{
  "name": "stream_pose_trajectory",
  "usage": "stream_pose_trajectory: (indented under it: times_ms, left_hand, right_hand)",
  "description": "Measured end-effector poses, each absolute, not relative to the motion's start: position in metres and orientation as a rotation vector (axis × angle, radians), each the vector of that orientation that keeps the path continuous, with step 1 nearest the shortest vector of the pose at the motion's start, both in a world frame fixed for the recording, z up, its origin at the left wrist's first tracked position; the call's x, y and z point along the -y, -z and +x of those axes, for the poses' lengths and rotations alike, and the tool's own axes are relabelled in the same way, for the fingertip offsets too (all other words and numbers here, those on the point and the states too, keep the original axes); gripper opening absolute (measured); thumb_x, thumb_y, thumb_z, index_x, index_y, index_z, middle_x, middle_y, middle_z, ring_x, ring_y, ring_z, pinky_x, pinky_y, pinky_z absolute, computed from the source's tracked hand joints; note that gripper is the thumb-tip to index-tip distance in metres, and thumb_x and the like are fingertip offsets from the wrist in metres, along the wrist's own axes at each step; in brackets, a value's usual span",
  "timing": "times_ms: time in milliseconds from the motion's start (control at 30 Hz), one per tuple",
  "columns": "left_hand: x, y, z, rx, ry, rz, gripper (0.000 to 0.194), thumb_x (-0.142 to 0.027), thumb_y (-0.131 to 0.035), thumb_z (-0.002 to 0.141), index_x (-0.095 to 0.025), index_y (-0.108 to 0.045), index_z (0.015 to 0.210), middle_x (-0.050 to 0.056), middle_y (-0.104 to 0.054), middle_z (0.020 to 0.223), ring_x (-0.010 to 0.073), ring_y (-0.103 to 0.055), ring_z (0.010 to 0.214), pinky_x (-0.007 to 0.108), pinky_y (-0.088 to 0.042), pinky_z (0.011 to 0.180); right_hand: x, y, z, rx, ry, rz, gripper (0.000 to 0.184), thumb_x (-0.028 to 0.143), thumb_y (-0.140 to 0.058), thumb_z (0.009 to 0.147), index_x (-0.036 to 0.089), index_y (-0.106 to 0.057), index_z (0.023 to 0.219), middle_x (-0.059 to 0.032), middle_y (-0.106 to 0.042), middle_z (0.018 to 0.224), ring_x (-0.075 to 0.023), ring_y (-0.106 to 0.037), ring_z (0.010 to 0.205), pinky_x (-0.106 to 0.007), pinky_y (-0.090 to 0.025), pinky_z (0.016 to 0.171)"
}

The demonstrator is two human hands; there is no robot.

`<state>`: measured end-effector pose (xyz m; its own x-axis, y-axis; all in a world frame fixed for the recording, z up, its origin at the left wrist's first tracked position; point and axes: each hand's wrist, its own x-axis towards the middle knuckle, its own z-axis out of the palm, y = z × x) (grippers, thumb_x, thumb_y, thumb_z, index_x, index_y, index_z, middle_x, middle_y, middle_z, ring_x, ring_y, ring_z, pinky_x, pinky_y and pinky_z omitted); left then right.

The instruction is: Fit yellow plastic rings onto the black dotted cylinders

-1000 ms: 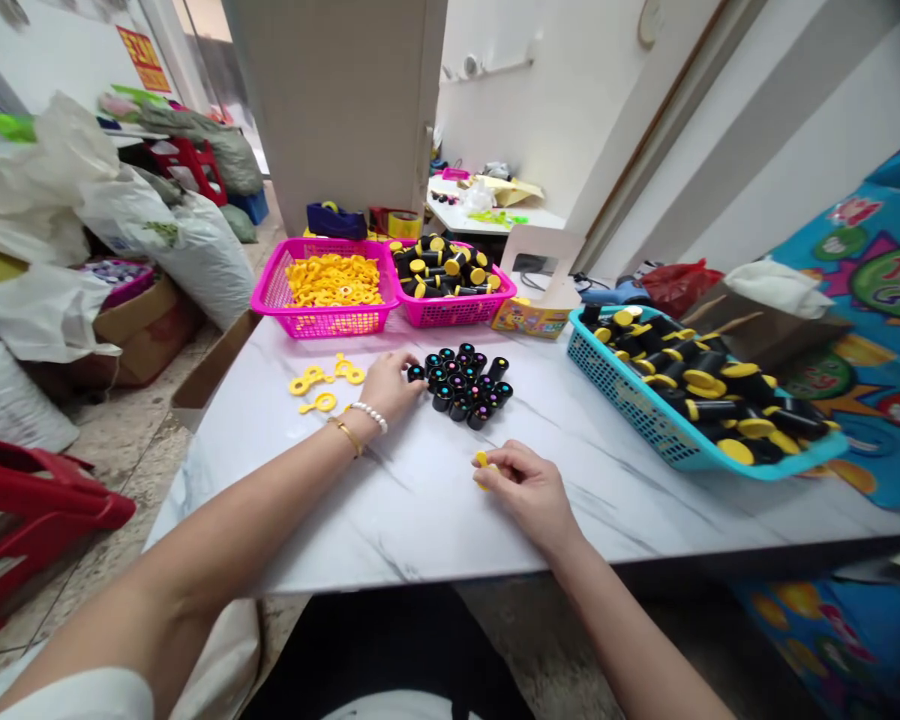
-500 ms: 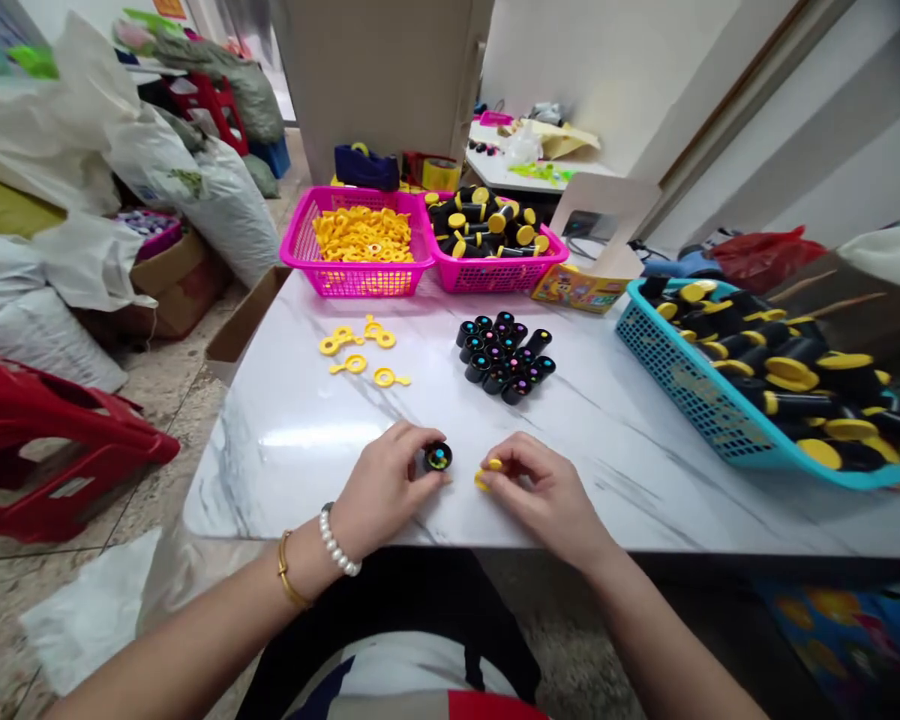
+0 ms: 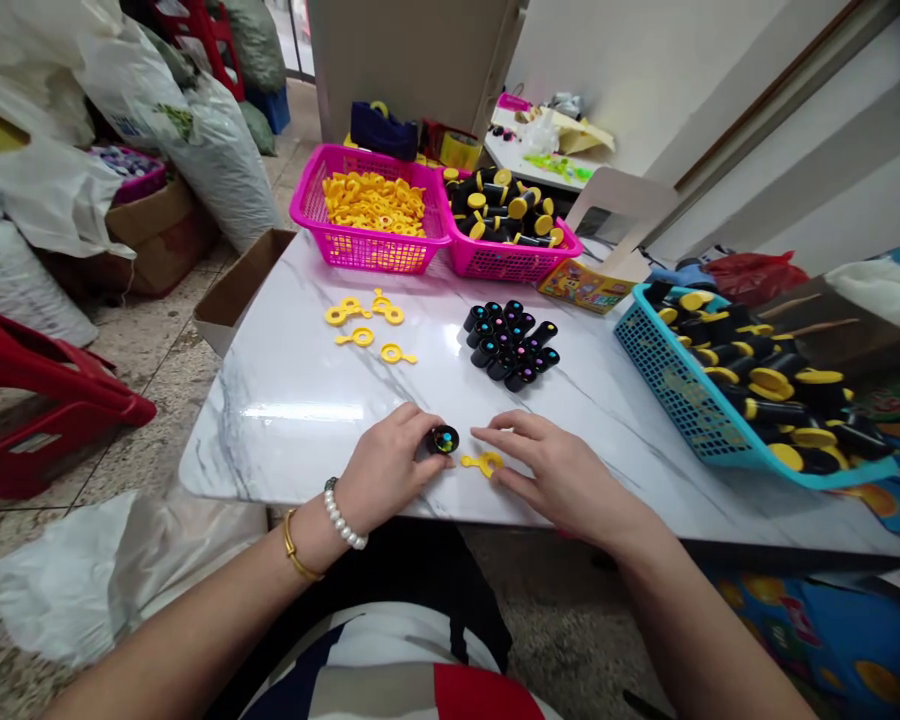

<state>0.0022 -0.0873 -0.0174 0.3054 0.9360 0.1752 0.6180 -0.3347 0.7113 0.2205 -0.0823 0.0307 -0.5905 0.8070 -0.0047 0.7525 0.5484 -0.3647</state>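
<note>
My left hand (image 3: 394,470) is closed round a small black tube (image 3: 442,440) with a coloured end, held near the front edge of the white marble table (image 3: 300,400). My right hand (image 3: 559,475) pinches a yellow ring piece (image 3: 484,463) just right of the tube. A cluster of upright black tubes (image 3: 510,345) stands mid-table. Several loose yellow ring pieces (image 3: 367,320) lie to its left.
At the back, one pink basket (image 3: 367,250) holds yellow rings and another pink basket (image 3: 510,262) holds black-and-yellow tubes. A blue basket (image 3: 682,400) of finished tubes sits at the right. A cardboard box (image 3: 240,285), white bags (image 3: 195,150) and a red stool (image 3: 37,400) stand on the left.
My left hand took a black tube from the cluster and drew it to the front edge beside my right hand. The yellow ring now shows lower on the table, at my right fingertips.
</note>
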Motion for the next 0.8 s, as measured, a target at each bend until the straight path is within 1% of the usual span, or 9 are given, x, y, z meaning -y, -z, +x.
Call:
stream_pose_trajectory:
  times_ms: [33,100,233,333,400,433,567,733,800]
  left_hand:
    - [0.088,0.018,0.001,-1.359,-0.809,2.051,0.020,-0.025,-0.067,0.077,-0.022,-0.063,0.096,0.002,-0.057,0.091,0.0163,-0.055,0.083,0.028,-0.045,0.076]
    - [0.089,0.018,0.000,-1.324,-0.856,2.031,0.022,-0.023,-0.067,0.077,-0.023,-0.063,0.099,0.002,-0.057,0.092,0.0152,-0.055,0.082,0.026,-0.046,0.075]
    - [0.089,0.019,-0.002,-1.280,-0.906,1.998,0.026,-0.019,-0.065,0.077,-0.023,-0.063,0.103,0.002,-0.057,0.101,0.0138,-0.057,0.085,0.025,-0.046,0.077]
    - [0.087,0.018,-0.001,-1.278,-0.826,2.045,0.025,-0.022,-0.067,0.077,-0.024,-0.064,0.102,0.001,-0.059,0.097,0.0144,-0.057,0.086,0.025,-0.045,0.077]
    - [0.085,0.018,0.000,-1.303,-0.777,2.074,0.022,-0.025,-0.066,0.078,-0.024,-0.065,0.100,0.001,-0.059,0.094,0.0148,-0.057,0.084,0.025,-0.045,0.076]
    - [0.084,0.017,0.000,-1.318,-0.757,2.082,0.021,-0.028,-0.065,0.079,-0.023,-0.066,0.100,0.001,-0.059,0.093,0.0149,-0.057,0.083,0.026,-0.045,0.075]
    - [0.083,0.017,0.001,-1.340,-0.721,2.097,0.023,-0.040,-0.059,0.084,-0.024,-0.068,0.099,0.002,-0.058,0.086,0.0145,-0.057,0.077,0.025,-0.045,0.071]
    - [0.083,0.020,0.000,-1.339,-0.718,2.130,0.024,-0.038,-0.061,0.083,-0.027,-0.067,0.103,0.000,-0.057,0.084,0.0143,-0.057,0.076,0.024,-0.043,0.069]
    - [0.083,0.021,0.000,-1.358,-0.711,2.137,0.023,-0.038,-0.064,0.081,-0.026,-0.067,0.100,0.000,-0.057,0.082,0.0145,-0.057,0.076,0.024,-0.042,0.067]
  right_hand:
    - [0.081,-0.031,0.220,2.677,-0.481,-1.310,0.033,0.015,-0.058,0.081,0.026,-0.065,0.112,-0.0064,-0.062,0.107,-0.0193,-0.061,0.089,-0.031,-0.046,0.080]
    - [0.081,-0.031,0.218,2.746,-0.484,-1.347,0.026,0.013,-0.059,0.078,0.023,-0.067,0.100,-0.0060,-0.063,0.098,-0.0180,-0.061,0.080,-0.029,-0.047,0.074]
    - [0.088,-0.031,0.217,2.636,-0.622,-1.439,0.010,0.012,-0.063,0.073,0.019,-0.061,0.080,-0.0029,-0.060,0.083,-0.0149,-0.057,0.069,-0.026,-0.043,0.063]
    - [0.092,-0.031,0.214,2.286,-1.125,-1.430,0.005,0.023,-0.063,0.078,0.019,-0.060,0.077,0.0012,-0.058,0.066,-0.0116,-0.053,0.057,-0.023,-0.040,0.052]
    - [0.091,-0.029,0.208,1.966,-1.455,-1.381,0.015,0.033,-0.060,0.083,0.018,-0.063,0.085,0.0010,-0.059,0.062,-0.0107,-0.051,0.050,-0.022,-0.038,0.045]
    - [0.090,-0.027,0.204,1.849,-1.525,-1.342,0.020,0.037,-0.059,0.084,0.018,-0.065,0.089,-0.0002,-0.060,0.065,-0.0103,-0.051,0.049,-0.022,-0.038,0.043]
    - [0.078,-0.018,0.185,1.739,-1.368,-1.263,0.023,0.038,-0.064,0.081,0.018,-0.073,0.090,-0.0020,-0.057,0.077,-0.0070,-0.049,0.050,-0.021,-0.038,0.044]
    - [0.064,-0.007,0.173,1.593,-1.335,-1.375,0.025,0.038,-0.070,0.075,0.016,-0.073,0.087,0.0002,-0.057,0.066,-0.0050,-0.042,0.042,-0.019,-0.030,0.036]
    - [0.063,-0.005,0.171,1.571,-1.327,-1.409,0.027,0.039,-0.070,0.074,0.015,-0.072,0.084,0.0005,-0.058,0.060,-0.0059,-0.041,0.041,-0.019,-0.030,0.036]
